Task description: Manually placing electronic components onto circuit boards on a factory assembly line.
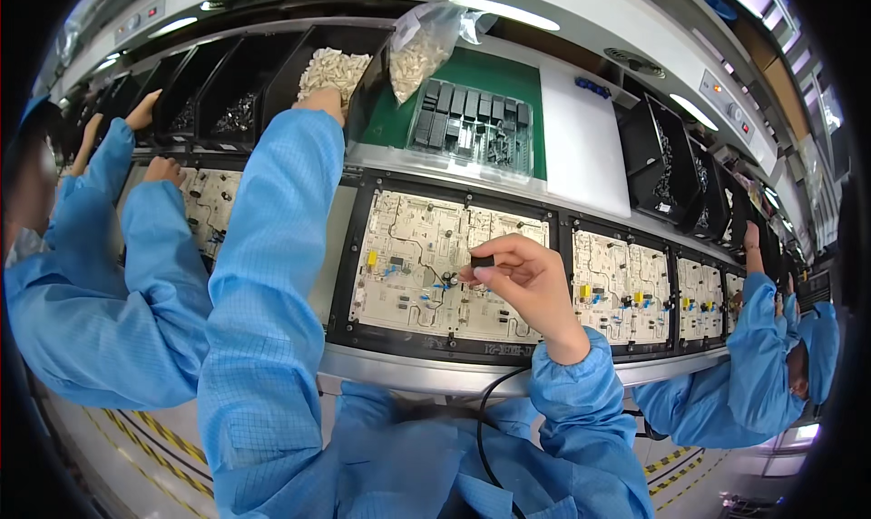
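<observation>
My left arm stretches up to a black bin (283, 65) of small cream-coloured parts (334, 69). My left hand (324, 103) is at the near side of that heap; its fingers are hidden, so I cannot tell what they hold. Over the framed circuit boards (408, 224) in front of me, my right hand (522, 274) pinches a small black block-shaped component (483, 260) between thumb and fingers. Around it the pale boards carry yellow, blue and black components.
A clear tray of black block components (472, 120) lies on a green mat (481, 65) beside a bag of cream parts (422, 56). More framed boards (621, 283) continue rightward along the metal edge (426, 371). Co-workers in blue sleeves (163, 229) work at both sides. Black bins (667, 161) stand at right.
</observation>
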### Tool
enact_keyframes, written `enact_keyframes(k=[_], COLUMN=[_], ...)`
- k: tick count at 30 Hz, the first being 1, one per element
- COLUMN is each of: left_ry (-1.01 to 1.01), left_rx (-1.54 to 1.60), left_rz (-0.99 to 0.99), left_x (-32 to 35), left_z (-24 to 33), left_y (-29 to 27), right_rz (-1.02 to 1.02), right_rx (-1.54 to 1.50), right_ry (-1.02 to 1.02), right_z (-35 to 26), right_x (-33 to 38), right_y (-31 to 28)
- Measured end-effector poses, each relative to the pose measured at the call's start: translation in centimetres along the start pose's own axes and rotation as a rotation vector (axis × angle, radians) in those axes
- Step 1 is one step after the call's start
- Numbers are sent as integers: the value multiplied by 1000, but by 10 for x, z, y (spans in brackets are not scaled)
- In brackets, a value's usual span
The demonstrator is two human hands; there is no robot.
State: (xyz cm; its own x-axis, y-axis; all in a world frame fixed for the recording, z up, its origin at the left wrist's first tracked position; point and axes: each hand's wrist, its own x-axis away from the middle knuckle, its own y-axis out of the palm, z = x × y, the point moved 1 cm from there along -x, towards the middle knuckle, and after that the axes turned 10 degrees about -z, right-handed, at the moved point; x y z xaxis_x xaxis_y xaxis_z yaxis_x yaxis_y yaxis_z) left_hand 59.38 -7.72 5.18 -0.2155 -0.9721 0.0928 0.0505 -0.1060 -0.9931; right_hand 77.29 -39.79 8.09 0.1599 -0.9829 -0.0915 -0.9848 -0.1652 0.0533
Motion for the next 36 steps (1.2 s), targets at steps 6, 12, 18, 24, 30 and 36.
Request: enact_keyframes(k=[6,12,18,24,30,36], left_ry=[543,709,912,920,924,907], left_rx=[259,-139,94,119,381,654], left_rz=[297,33,-263,-350,-27,360], left_x=[69,-4,-40,-51,-7,127], left_z=[106,134,133,130,121,81], left_y=[-55,32,28,25,-29,-95], right_rz=[-59,-91,-181,-335,-387,-306], right_rx=[-99,-161,171,627,744,777], right_ry=[6,144,283,150,96,-56], right_z=[9,-2,-3,30,67,98], right_x=[9,5,-21,-110,-137,-148], right_y=[-9,-5,-14,-4,16,14])
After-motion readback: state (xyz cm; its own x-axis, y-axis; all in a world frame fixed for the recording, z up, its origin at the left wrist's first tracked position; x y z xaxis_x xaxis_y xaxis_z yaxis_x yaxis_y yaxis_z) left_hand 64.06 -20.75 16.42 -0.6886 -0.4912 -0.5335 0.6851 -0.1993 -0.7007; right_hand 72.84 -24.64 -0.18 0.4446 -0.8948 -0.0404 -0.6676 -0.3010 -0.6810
